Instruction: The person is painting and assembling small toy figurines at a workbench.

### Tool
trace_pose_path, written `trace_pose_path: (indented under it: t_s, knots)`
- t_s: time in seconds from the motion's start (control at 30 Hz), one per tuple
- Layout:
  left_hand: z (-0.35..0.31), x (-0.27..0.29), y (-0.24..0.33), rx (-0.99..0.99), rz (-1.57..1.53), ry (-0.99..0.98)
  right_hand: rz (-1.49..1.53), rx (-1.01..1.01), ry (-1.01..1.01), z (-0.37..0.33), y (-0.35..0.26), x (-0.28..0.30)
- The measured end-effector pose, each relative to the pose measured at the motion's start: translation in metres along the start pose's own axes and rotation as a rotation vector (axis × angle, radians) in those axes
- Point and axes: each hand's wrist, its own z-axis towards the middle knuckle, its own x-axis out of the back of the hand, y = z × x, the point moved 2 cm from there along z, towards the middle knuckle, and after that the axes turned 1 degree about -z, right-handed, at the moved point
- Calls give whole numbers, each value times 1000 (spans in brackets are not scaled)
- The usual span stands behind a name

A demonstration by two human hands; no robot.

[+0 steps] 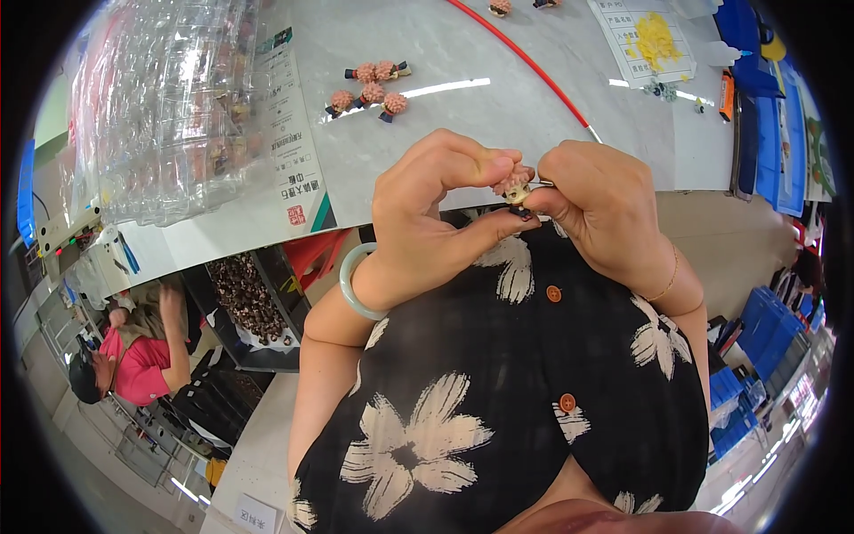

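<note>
- So the small figurine [515, 191] with the bumpy pink top is up in the air between both hands, right around the near edge of the table [498, 116].
- Left hand [431, 203] has the main grip: index finger up top, thumb underneath, closed down to just the figurine's own height.
- Right hand [605, 191] is curled in tight with its thumb up against the figurine's side. Can't tell if that grip also has something slim tucked in it; the fingers hide it.
- Biggest risk imo: the piece popping out. It's tiny and only pinched at its ends, so a hard sideways push from the right thumb could spin or flick it.
- And being that near the edge, a drop could go into the lap or onto the floor. Too much squeeze might also mark the finish.
- Around them: five loose figurines [371, 93] bunched beyond the left hand, clear plastic trays [169, 107] piled at far left, yellow bits [655, 37] heaped on a paper sheet [663, 71] at far right.
- Main thing in the way is the long red rod [534, 60], its pale tip ending just beside the right hand. Reaching forward could knock it.
</note>
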Motion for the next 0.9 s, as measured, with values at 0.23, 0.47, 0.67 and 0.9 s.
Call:
trace_pose_path:
  t_s: [0.23, 0.47, 0.67, 0.9]
  knots:
    - [2, -1, 5, 51, -51, -8, -21, 30, 68, 4, -1, 5]
    - [14, -7, 2, 34, -52, -30, -10, -14, -21, 6, 6, 14]
    - [37, -19, 9, 20, -40, -14, -13, -33, -6, 19, 11, 37]
    - [57, -21, 42, 74, 90, -125, -59, -36, -25, 29, 4, 65]
